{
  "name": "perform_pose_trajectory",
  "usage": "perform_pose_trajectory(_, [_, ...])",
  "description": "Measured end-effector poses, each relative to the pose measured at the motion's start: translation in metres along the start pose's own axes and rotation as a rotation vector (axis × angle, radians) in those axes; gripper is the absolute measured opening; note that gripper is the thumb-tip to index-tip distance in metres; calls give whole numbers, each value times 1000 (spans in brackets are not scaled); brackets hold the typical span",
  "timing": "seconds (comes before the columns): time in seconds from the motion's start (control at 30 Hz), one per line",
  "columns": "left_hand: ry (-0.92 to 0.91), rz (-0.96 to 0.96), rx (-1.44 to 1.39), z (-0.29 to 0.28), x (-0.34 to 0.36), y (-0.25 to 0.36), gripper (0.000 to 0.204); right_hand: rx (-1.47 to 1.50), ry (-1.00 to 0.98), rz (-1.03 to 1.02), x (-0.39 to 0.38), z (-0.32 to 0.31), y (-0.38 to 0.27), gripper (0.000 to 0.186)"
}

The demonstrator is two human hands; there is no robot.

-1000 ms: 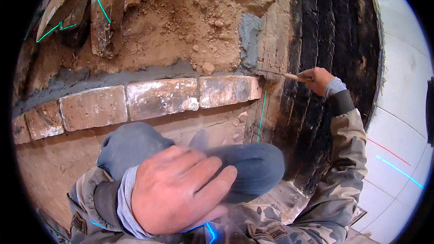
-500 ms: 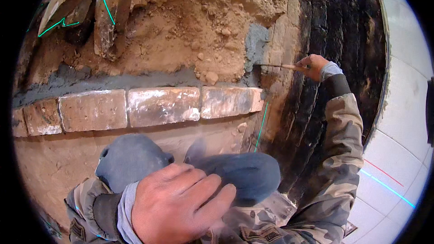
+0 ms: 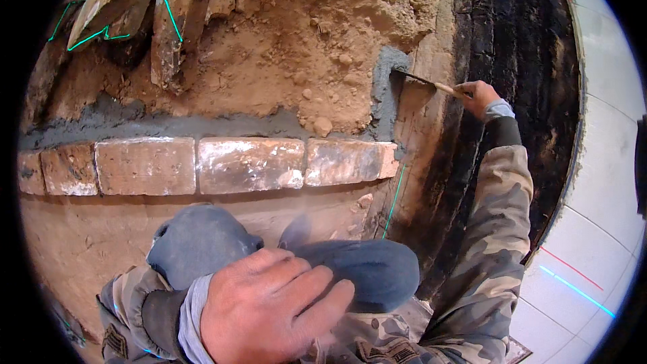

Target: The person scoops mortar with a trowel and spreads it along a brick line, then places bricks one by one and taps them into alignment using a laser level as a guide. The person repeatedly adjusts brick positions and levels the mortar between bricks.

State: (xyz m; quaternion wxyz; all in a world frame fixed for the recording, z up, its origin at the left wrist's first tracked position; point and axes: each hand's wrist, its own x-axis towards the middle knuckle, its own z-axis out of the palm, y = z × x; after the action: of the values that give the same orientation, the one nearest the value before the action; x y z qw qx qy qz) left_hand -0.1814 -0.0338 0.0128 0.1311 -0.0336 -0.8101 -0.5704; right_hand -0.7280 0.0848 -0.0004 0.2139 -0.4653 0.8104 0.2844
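Trowel (image 3: 437, 85) at the mortar: a person's right hand (image 3: 481, 100) has its fingers clamped round the tan handle, and the thin blade reaches out to the left of them, its tip at an upright mortar patch (image 3: 385, 98) (whether pressed in or just above it, one cannot tell). The patch, grey and rough, stands a short way left of those fingers; a blackened, ridged surface (image 3: 499, 47) spreads behind them and on to their right, with white tiles (image 3: 593, 185) farther right again.

Below and left of the right fingers, a row of bricks (image 3: 253, 162), reddish and smeared white and black, stretches across the scene, a grey mortar band (image 3: 222, 126) along its far edge. Crumbly brown earth (image 3: 269, 47) lies left of the blade tip, and a rounded lump (image 3: 323, 126) sits close to the band. Well to the left of the fingers, loose bricks (image 3: 180, 54) lean together.

Nearest the camera, the left hand (image 3: 269, 303) shows its back, fingers loosely curled and side by side; its palm is hidden, so whether it grips anything cannot be told. Just beyond its knuckles are knees (image 3: 357, 269) in dark grey cloth. Camouflage sleeves (image 3: 502, 195) cover both arms.
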Motion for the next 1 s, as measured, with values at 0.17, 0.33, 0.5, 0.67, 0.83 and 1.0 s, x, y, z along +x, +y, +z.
perform_pose_trajectory(0.17, [-52,-21,-7,-8,9,8,51,75,20,57,-10,14,3,34])
perform_pose_trajectory(0.33, [-33,-8,13,-9,8,12,50,148,132,81,-28,41,7,30])
perform_pose_trajectory(0.5, [-19,-8,-1,-7,5,12,52,628,3,443,-68,60,-14,39])
perform_pose_trajectory(0.67, [-56,43,-37,-9,8,11,54,415,364,245,-47,149,-3,41])
perform_pose_trajectory(0.83, [-48,-77,-293,-26,3,-2,48,501,413,236,-68,167,-27,41])
perform_pose_trajectory(1.0, [302,-568,-143,-48,-6,-97,47,737,514,290,-90,193,-47,38])
